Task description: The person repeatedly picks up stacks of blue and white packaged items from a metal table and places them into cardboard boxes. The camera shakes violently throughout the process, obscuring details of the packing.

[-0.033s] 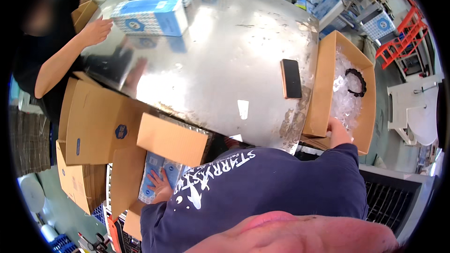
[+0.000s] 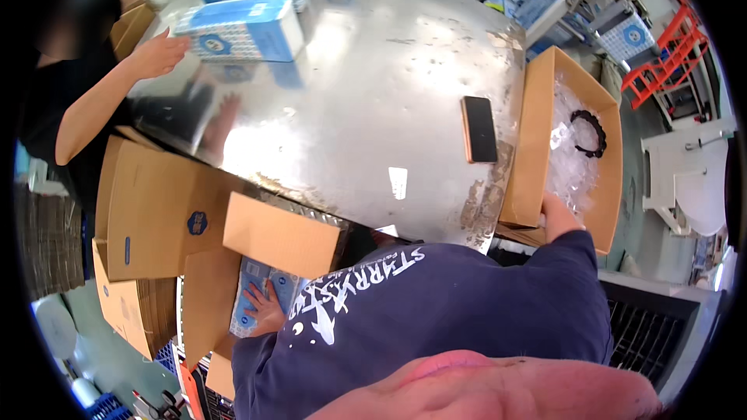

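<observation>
My left hand [image 2: 264, 313] lies with fingers spread on blue-and-white packs [image 2: 253, 272] inside an open cardboard carton [image 2: 210, 295] at the lower left. My right hand [image 2: 560, 218] reaches over the near left wall of an open cardboard box [image 2: 531, 136] on the right. Its fingers are mostly hidden at the clear crumpled plastic pieces [image 2: 566, 175] in that box, so what they touch does not show. A black braided ring [image 2: 599, 140] rests on top of the plastic.
A metal table [image 2: 350, 109] carries a phone [image 2: 479, 130] and blue-and-white packs [image 2: 276, 31] at its far left. A co-worker's hand [image 2: 159, 56] is beside the nearest pack. Raised carton flaps [image 2: 280, 237] stand by my left arm. An orange step ladder [image 2: 661, 58] is at the right.
The whole view has shifted slightly. The nearest pack on the table sits a little closer to the co-worker's hand. My own hands keep their places.
</observation>
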A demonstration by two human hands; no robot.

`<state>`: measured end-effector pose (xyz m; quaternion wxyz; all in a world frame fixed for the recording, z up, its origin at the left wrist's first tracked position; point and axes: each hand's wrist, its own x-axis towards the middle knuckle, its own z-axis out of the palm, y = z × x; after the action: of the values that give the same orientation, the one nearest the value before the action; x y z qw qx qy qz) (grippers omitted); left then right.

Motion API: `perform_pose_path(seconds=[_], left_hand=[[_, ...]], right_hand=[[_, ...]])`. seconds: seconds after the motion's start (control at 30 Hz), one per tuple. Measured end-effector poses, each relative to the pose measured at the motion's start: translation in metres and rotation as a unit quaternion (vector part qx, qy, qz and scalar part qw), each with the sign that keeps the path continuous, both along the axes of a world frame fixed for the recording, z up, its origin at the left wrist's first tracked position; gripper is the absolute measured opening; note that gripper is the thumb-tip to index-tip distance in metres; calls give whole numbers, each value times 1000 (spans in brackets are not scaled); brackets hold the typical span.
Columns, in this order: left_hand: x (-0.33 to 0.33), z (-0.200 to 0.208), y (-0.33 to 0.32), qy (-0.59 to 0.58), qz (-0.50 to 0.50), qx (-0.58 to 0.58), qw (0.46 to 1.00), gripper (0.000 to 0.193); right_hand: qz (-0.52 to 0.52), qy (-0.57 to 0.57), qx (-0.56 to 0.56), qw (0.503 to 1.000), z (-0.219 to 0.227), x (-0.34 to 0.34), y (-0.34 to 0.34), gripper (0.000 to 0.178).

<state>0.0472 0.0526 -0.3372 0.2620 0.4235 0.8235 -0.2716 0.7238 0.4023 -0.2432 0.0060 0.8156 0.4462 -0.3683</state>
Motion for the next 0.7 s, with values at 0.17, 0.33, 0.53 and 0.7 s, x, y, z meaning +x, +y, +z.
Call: perform_pose_path(seconds=[0.17,0.33,0.53,0.7], left_hand=[[6,-14,27,-44,28,-30,998,67],[25,-22,86,-210,47,-24,976,58],[9,-5,113,-449,150,-9,881,48],[-23,33,90,-413,196,250,853,36]], right_hand=[[10,96,-43,994,10,11,8,60],[23,137,-28,990,-19,-16,28,55],[206,24,-84,975,14,-9,63,48],[204,-378,241,871,130,-23,73,29]])
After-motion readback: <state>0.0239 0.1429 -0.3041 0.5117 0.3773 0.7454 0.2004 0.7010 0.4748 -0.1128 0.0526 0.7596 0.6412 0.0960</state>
